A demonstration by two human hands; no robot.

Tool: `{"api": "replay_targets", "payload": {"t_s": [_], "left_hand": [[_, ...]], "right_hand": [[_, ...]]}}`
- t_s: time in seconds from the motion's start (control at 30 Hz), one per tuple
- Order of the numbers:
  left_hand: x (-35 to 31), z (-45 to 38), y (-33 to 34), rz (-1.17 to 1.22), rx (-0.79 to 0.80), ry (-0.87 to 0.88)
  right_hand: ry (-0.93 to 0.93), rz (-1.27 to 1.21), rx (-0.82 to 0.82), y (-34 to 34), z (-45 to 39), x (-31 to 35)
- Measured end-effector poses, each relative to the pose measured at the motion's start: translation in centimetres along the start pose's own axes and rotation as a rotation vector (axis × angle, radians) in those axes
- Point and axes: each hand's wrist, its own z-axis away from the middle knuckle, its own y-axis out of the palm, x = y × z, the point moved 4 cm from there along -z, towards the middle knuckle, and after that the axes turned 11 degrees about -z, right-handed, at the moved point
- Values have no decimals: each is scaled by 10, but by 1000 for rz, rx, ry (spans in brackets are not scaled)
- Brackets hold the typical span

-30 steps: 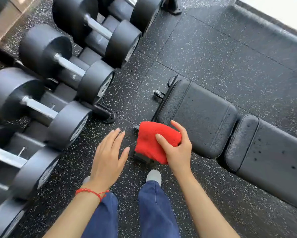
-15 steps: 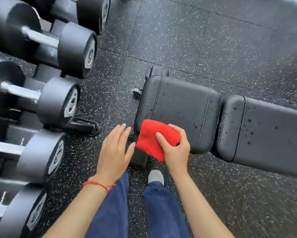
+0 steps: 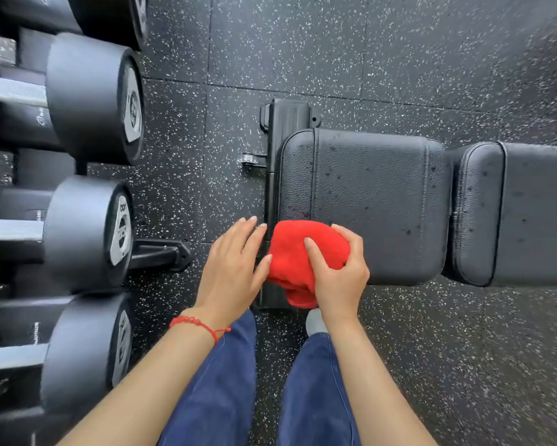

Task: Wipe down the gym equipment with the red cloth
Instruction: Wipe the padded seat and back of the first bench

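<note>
Speckled rubber flooring (image 3: 303, 43) surrounds everything. Right hand (image 3: 338, 278) clutches the bunched red cloth (image 3: 298, 259) at the seat pad's (image 3: 367, 194) near corner; left hand (image 3: 235, 268) hovers slack beside it. Beyond the grip, droplets dot both pads, so wiping seems barely begun.

The one camera sits on my head and looks almost straight down past my forearms and legs to the speckled floor (image 3: 399, 43). It is close over the near end of the bench pad (image 3: 367, 194), which lies at centre. The dumbbell rack (image 3: 87, 101) fills the left edge, and the wide lens bends the edges.
</note>
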Motion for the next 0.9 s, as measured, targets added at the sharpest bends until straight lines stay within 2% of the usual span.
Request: {"api": "replay_targets", "payload": {"t_s": [0.3, 0.57, 0.9], "left_hand": [[-2, -19, -2, 49, -40, 96], [7, -44, -16, 38, -52, 55], [-10, -48, -18, 12, -64, 49]], "right_hand": [[-76, 34, -67, 29, -28, 18], [-178, 28, -67, 53, -72, 42], [-152, -38, -92, 32, -119, 51]]}}
